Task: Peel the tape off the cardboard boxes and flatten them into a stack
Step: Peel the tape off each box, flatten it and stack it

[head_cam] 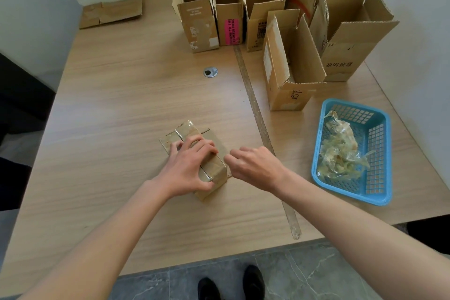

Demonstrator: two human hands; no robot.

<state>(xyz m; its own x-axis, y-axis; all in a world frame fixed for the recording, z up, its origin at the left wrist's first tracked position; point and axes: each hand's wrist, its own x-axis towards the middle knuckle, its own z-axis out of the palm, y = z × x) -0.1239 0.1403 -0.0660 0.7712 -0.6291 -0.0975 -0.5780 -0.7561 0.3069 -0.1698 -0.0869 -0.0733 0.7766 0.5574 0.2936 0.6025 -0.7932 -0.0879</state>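
Note:
A small taped cardboard box (214,173) lies on its side near the middle front of the wooden table (121,105). My left hand (190,165) sits on top of it, fingers curled over its upper face and thumb at its near end, gripping it. My right hand (253,165) is just right of the box, its fingertips pinched together at the box's right edge; whether tape is between them is too small to tell. Clear tape covers the box's far end (187,129).
Several open upright cardboard boxes (292,61) stand at the back right. A blue plastic basket (379,178) holding crumpled peeled tape (341,148) sits on the right. Flattened cardboard (112,11) lies at the back left. A tape strip (258,114) runs along the table seam.

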